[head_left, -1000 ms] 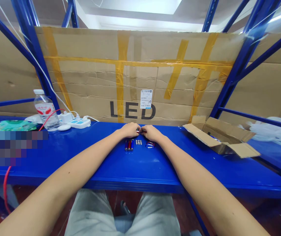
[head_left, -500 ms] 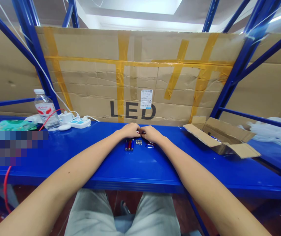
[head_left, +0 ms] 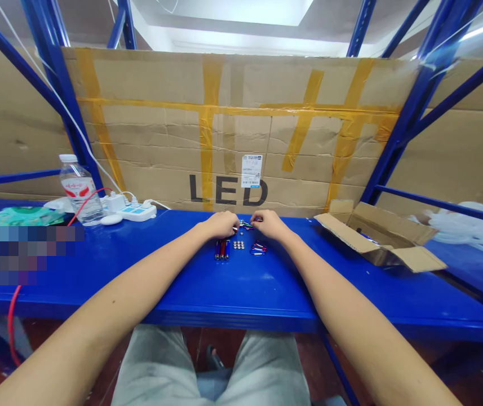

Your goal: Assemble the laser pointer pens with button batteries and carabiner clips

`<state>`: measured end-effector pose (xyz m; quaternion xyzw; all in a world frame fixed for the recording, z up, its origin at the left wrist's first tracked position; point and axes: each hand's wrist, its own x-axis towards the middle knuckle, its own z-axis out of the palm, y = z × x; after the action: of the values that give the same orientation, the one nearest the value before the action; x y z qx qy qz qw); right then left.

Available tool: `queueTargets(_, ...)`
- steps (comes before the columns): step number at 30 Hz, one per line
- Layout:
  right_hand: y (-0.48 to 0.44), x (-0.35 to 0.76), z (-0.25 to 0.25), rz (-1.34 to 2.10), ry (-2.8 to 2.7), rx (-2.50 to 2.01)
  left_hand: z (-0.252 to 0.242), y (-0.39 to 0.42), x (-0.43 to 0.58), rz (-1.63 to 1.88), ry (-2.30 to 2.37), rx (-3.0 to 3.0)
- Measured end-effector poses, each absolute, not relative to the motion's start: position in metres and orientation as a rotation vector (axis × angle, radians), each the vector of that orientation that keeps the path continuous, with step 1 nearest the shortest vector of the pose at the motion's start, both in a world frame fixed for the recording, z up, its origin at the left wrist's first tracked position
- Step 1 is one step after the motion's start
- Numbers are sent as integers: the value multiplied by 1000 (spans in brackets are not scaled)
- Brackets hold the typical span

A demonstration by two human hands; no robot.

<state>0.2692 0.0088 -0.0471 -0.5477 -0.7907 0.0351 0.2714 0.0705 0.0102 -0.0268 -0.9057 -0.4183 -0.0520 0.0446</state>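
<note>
My left hand [head_left: 224, 224] is closed near the middle of the blue table, with a sliver of something red at its fingertips; most of it is hidden. To its right, my right hand [head_left: 268, 224] pinches a small dark item that I cannot make out. Several small shiny coloured pieces [head_left: 247, 225] lie between the hands. Below my left hand, metal tubes [head_left: 222, 250] in blue and red stand in a row. Beside them sits a block of small silver button-like discs [head_left: 238, 245], with one disc [head_left: 242, 233] apart. Red and blue carabiner-like clips [head_left: 258, 248] lie below my right hand.
An open cardboard box [head_left: 376, 239] is at the right. At the left stand a water bottle [head_left: 79, 192], a white power strip [head_left: 137, 211] and a green packet [head_left: 23, 216]. A large cardboard sheet [head_left: 160, 141] forms the back, between blue rack posts [head_left: 412, 113].
My hands were together over a small reddish item and have moved apart, the right one to the right. The coloured pieces behind, the single disc and the clips now show more fully.
</note>
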Motion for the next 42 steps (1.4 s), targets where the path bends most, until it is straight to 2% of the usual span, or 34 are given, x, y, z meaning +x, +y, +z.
queueTargets(8, 15, 271, -58, 48, -2243, -1531, -30, 15, 70, -305, -1321, -2810)
queueTargets(14, 10, 259, -55, -65, -2364, -1557, -35, 18, 77, -305, -1295, -2853)
queueTargets(26, 4, 257, -52, -52, -2384, -1631, -35, 23, 73, -345, -1233, -3067)
queueTargets(42, -8, 250, -48, 279, -2400, -1452, -33, 32, 55, -340, -1352, -3205)
